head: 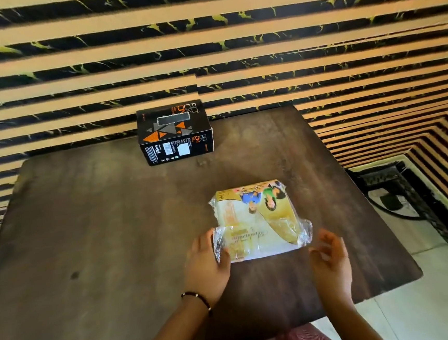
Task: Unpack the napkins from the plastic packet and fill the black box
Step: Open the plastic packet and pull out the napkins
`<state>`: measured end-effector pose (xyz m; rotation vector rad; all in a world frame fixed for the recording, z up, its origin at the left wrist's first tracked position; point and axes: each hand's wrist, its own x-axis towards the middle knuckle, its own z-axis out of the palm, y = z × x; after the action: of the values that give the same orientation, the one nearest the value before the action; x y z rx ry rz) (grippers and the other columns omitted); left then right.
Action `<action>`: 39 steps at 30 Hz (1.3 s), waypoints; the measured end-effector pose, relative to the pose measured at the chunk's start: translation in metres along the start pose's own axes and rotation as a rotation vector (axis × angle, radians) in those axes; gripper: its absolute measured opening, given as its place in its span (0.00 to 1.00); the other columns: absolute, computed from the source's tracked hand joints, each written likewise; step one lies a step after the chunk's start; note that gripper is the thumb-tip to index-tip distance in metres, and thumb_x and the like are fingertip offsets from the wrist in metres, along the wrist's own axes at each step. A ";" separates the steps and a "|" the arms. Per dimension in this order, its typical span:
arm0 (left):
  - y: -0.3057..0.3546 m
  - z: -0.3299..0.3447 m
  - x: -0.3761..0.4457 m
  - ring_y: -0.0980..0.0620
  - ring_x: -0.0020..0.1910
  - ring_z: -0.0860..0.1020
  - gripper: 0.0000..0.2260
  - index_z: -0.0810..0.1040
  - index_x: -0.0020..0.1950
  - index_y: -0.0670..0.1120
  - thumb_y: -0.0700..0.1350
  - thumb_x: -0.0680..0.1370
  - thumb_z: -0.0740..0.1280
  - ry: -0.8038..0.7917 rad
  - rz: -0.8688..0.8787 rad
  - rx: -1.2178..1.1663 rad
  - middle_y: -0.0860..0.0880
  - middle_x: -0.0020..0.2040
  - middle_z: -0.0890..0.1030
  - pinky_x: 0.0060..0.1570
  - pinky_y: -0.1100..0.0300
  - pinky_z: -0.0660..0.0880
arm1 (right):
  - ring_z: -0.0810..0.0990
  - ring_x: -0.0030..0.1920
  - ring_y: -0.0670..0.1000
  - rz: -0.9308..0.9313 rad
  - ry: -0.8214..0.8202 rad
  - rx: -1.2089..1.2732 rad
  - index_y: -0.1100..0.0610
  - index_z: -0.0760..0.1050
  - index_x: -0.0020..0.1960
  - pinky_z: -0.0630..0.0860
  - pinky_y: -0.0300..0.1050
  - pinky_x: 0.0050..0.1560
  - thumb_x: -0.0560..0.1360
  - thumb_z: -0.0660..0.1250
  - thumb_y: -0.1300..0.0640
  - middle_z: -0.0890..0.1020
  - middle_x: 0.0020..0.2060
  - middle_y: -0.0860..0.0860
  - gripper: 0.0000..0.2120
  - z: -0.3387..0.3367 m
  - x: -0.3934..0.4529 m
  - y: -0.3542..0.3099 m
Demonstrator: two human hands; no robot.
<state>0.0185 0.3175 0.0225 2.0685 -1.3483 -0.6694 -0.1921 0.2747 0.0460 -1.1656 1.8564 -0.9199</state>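
1. Head view looks down on a dark wooden counter [93, 235] with the napkin packet [260, 221] lying flat a little toward 5 o'clock of its middle, close to the person, presumably so both hands can work on it without reaching.
2. At 12 o'clock, against the striped wall [314, 40], stands the black box [175, 132], well apart from the packet. Its slotted top faces up and it appears closed; parking it at the far edge keeps the working space free until the napkins are out.
3. Left hand [208, 263] rests on the packet's near left corner, at about 8 o'clock of it, fingers pressing the crinkled clear plastic. Its grip looks like a light hold on that corner, likely to pin the packet steady or find the seam.
4. Right hand [329, 261] hovers just beside the near right corner, at about 4 o'clock, fingers spread and curled, its grip released and holding nothing.
5. Judging by this, the packet is still sealed and full, so the unpacking has barely begun; the loose plastic ends at the near edge seem the natural place to tear.
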 end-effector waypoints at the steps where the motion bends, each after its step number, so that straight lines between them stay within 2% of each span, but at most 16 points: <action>1: 0.006 -0.004 0.002 0.46 0.61 0.71 0.24 0.66 0.67 0.47 0.52 0.73 0.58 0.028 0.068 0.043 0.48 0.63 0.73 0.60 0.53 0.69 | 0.77 0.49 0.54 -0.103 0.014 -0.041 0.54 0.73 0.56 0.71 0.45 0.46 0.73 0.64 0.65 0.79 0.51 0.53 0.13 0.000 -0.003 -0.007; 3: 0.014 -0.009 0.010 0.46 0.68 0.66 0.27 0.61 0.71 0.47 0.52 0.73 0.58 -0.010 0.207 0.124 0.47 0.69 0.67 0.68 0.51 0.64 | 0.75 0.52 0.52 -0.246 -0.065 -0.063 0.53 0.76 0.54 0.71 0.45 0.49 0.73 0.65 0.65 0.78 0.50 0.50 0.12 0.004 -0.003 -0.021; 5: 0.023 -0.008 0.027 0.46 0.74 0.57 0.30 0.53 0.74 0.46 0.51 0.75 0.59 -0.147 0.295 0.272 0.46 0.75 0.59 0.74 0.50 0.52 | 0.75 0.56 0.53 -0.362 -0.189 -0.126 0.53 0.78 0.53 0.73 0.49 0.55 0.72 0.67 0.62 0.80 0.53 0.50 0.11 0.017 0.007 -0.031; 6: 0.025 -0.004 0.034 0.46 0.75 0.53 0.31 0.49 0.75 0.45 0.51 0.76 0.60 -0.220 0.305 0.353 0.45 0.76 0.55 0.75 0.51 0.46 | 0.74 0.59 0.54 -0.410 -0.250 -0.221 0.52 0.78 0.55 0.72 0.51 0.60 0.72 0.67 0.59 0.80 0.55 0.51 0.12 0.025 0.015 -0.033; 8: 0.030 0.001 0.046 0.46 0.76 0.50 0.34 0.45 0.75 0.42 0.52 0.76 0.60 -0.304 0.285 0.489 0.43 0.77 0.52 0.74 0.50 0.41 | 0.68 0.67 0.55 -0.449 -0.376 -0.535 0.50 0.74 0.62 0.63 0.52 0.69 0.73 0.63 0.51 0.76 0.63 0.50 0.18 0.041 0.029 -0.036; 11: 0.031 0.009 0.050 0.47 0.76 0.52 0.35 0.45 0.75 0.41 0.54 0.76 0.59 -0.319 0.219 0.559 0.43 0.77 0.54 0.74 0.50 0.41 | 0.54 0.74 0.55 -0.459 -0.479 -0.838 0.50 0.63 0.70 0.49 0.54 0.74 0.76 0.58 0.47 0.63 0.72 0.50 0.24 0.053 0.040 -0.036; 13: 0.033 0.013 0.045 0.47 0.75 0.55 0.36 0.46 0.75 0.40 0.55 0.76 0.60 -0.313 0.176 0.567 0.43 0.76 0.56 0.74 0.49 0.43 | 0.52 0.74 0.56 -0.509 -0.486 -0.890 0.52 0.62 0.71 0.46 0.56 0.74 0.76 0.57 0.47 0.61 0.72 0.51 0.24 0.055 0.043 -0.037; 19: 0.058 0.019 0.040 0.42 0.74 0.57 0.36 0.48 0.75 0.42 0.56 0.75 0.61 -0.356 0.111 0.677 0.39 0.75 0.57 0.73 0.45 0.50 | 0.59 0.68 0.56 -0.567 -0.478 -0.945 0.52 0.71 0.62 0.55 0.57 0.71 0.75 0.58 0.46 0.69 0.65 0.51 0.19 0.061 0.057 -0.044; 22: 0.060 0.019 0.051 0.43 0.76 0.47 0.42 0.43 0.75 0.42 0.59 0.73 0.63 -0.399 0.163 0.685 0.42 0.77 0.47 0.73 0.44 0.44 | 0.62 0.66 0.56 -0.563 -0.459 -0.990 0.53 0.74 0.59 0.57 0.58 0.68 0.75 0.58 0.46 0.75 0.60 0.50 0.17 0.067 0.058 -0.048; 25: 0.051 0.022 0.059 0.48 0.76 0.42 0.46 0.39 0.75 0.44 0.63 0.71 0.64 -0.495 0.133 0.615 0.47 0.77 0.40 0.73 0.44 0.40 | 0.62 0.65 0.56 -0.519 -0.429 -0.906 0.53 0.76 0.55 0.58 0.53 0.67 0.74 0.60 0.48 0.79 0.55 0.50 0.14 0.072 0.058 -0.046; 29: 0.043 0.024 0.062 0.50 0.76 0.43 0.48 0.41 0.75 0.46 0.63 0.69 0.67 -0.495 0.130 0.564 0.48 0.78 0.42 0.73 0.45 0.40 | 0.61 0.65 0.54 -0.384 -0.415 -0.727 0.52 0.78 0.52 0.60 0.49 0.63 0.73 0.60 0.52 0.80 0.53 0.49 0.12 0.074 0.064 -0.041; 32: 0.042 0.021 0.063 0.51 0.76 0.45 0.47 0.44 0.76 0.47 0.64 0.69 0.67 -0.489 0.140 0.510 0.49 0.78 0.45 0.73 0.45 0.40 | 0.62 0.64 0.53 -0.362 -0.438 -0.607 0.50 0.79 0.51 0.60 0.49 0.61 0.73 0.62 0.53 0.79 0.51 0.48 0.10 0.070 0.068 -0.040; 35: 0.038 0.016 0.066 0.51 0.76 0.49 0.40 0.49 0.76 0.48 0.65 0.72 0.61 -0.493 0.118 0.382 0.49 0.78 0.50 0.75 0.48 0.45 | 0.68 0.59 0.51 -0.361 -0.466 -0.483 0.47 0.79 0.40 0.64 0.50 0.57 0.71 0.66 0.53 0.79 0.40 0.43 0.04 0.064 0.071 -0.036; 37: 0.039 0.012 0.066 0.51 0.76 0.53 0.32 0.55 0.75 0.51 0.64 0.76 0.54 -0.487 0.056 0.264 0.50 0.77 0.55 0.75 0.50 0.47 | 0.75 0.53 0.53 -0.397 -0.511 -0.398 0.42 0.76 0.33 0.70 0.52 0.55 0.69 0.68 0.54 0.81 0.34 0.42 0.09 0.060 0.073 -0.033; 39: 0.043 0.008 0.067 0.51 0.75 0.57 0.26 0.61 0.72 0.54 0.64 0.78 0.46 -0.469 -0.045 0.138 0.49 0.74 0.64 0.74 0.48 0.41 | 0.80 0.45 0.47 -0.415 -0.571 -0.291 0.43 0.76 0.32 0.75 0.48 0.51 0.69 0.69 0.58 0.82 0.33 0.42 0.12 0.053 0.073 -0.035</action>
<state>0.0106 0.2398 0.0401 2.1363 -1.6414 -1.1648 -0.1547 0.1854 0.0358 -1.8171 1.3274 -0.4501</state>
